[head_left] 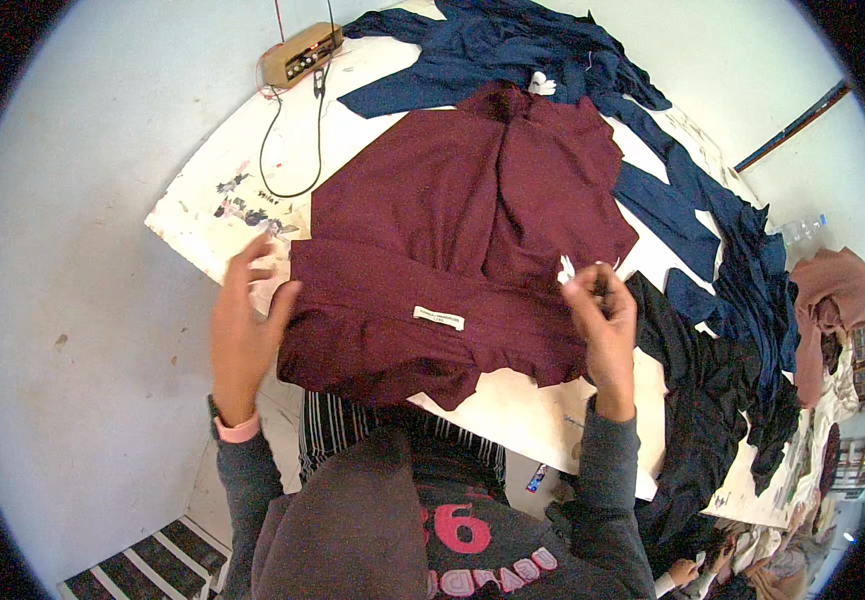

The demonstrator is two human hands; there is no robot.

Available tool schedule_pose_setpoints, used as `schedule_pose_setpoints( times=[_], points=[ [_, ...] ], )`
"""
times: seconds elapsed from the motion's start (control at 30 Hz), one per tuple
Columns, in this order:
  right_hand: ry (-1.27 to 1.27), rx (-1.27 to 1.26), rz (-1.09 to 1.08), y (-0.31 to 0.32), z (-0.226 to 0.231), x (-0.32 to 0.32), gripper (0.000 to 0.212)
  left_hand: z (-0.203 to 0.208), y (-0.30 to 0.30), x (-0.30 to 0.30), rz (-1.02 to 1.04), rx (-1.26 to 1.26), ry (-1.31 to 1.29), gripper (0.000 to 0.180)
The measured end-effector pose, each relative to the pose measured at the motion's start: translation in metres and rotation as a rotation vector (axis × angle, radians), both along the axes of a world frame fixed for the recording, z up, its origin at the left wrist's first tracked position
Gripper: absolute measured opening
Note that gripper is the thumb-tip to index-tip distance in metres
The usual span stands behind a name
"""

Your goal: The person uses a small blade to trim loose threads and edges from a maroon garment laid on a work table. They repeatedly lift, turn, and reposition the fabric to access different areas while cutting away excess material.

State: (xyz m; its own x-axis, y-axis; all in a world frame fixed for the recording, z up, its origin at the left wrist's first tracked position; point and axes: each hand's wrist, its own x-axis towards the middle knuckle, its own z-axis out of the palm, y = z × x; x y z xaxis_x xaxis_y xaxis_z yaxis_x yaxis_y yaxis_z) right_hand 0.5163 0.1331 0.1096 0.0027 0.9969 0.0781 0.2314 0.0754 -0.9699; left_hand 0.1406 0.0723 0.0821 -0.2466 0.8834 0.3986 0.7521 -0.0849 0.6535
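A maroon garment [402, 200] lies spread over the white table in front of me, with a small white label [439, 318] on its near part. My left hand [240, 335] is raised beside the garment's left edge, fingers apart and nothing in them. Over the garment's right side, the thumb and fingers of my right hand [604, 325] are pinched together. A small white piece [565, 269] sticks out at those fingertips; its kind is too small to make out. Another small white piece [542, 84] sits at the garment's far end.
Navy garments [512, 45] lie along the far and right side of the white table [207, 185]. Black garments [692, 400] are heaped at right. A brown box [302, 55] with a black cord stands at the back left. Another person's hand [685, 572] shows at lower right.
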Motion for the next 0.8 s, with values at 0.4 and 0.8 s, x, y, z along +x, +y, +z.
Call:
schedule_pose_setpoints(
  times=[0.4,0.8],
  points=[
    [-0.284,0.056,0.154,0.006,-0.019,0.042,0.016,0.012,0.015,0.071,-0.284,-0.064,0.091,0.025],
    [0.168,-0.06,0.029,-0.003,-0.082,0.027,0.007,-0.047,0.039,0.223,-0.626,-0.028,0.049,0.031]
  ],
)
